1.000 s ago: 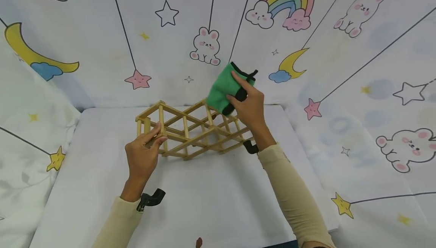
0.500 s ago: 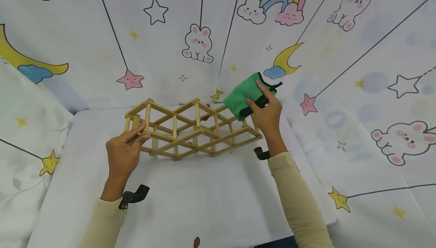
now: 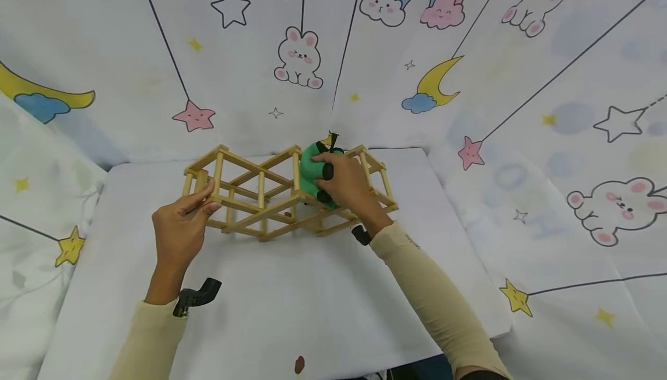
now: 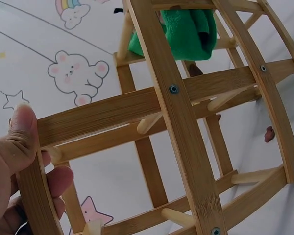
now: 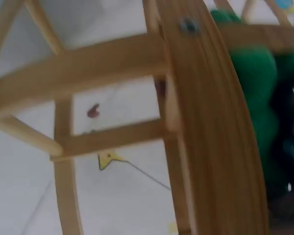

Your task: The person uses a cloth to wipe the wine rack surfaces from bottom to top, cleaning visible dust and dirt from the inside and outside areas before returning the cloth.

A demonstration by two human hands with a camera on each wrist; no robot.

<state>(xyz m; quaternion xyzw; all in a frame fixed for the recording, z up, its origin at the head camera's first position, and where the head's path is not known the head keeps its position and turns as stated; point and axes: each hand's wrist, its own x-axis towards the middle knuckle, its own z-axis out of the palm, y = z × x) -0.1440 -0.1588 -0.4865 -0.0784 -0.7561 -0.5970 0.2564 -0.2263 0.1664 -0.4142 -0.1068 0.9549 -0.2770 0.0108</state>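
A lattice rack of wooden slats and rods [image 3: 281,205] stands stretched out on the white table [image 3: 292,299]. My left hand [image 3: 179,226] pinches its left end; in the left wrist view the thumb lies on one side of a slat [image 4: 36,191] and the fingers on the other. Bunched in my right hand [image 3: 346,180] is a green cloth with black trim [image 3: 310,168], held at the rack's middle, right of centre. Seen from the left wrist, the green cloth [image 4: 188,36] shows behind the slats. Slats hide much of it in the blurred right wrist view.
A white curtain with printed bunnies, stars and a rainbow [image 3: 250,67] rises behind and beside the table. A brown spot [image 3: 299,364] shows near the table's front edge. Black wrist cameras [image 3: 198,296] stick out from both sleeves.
My right hand first carried the green cloth along to the right end, then brought it back left and down into the rack's middle, bunching it. My left hand keeps its hold on the rack.
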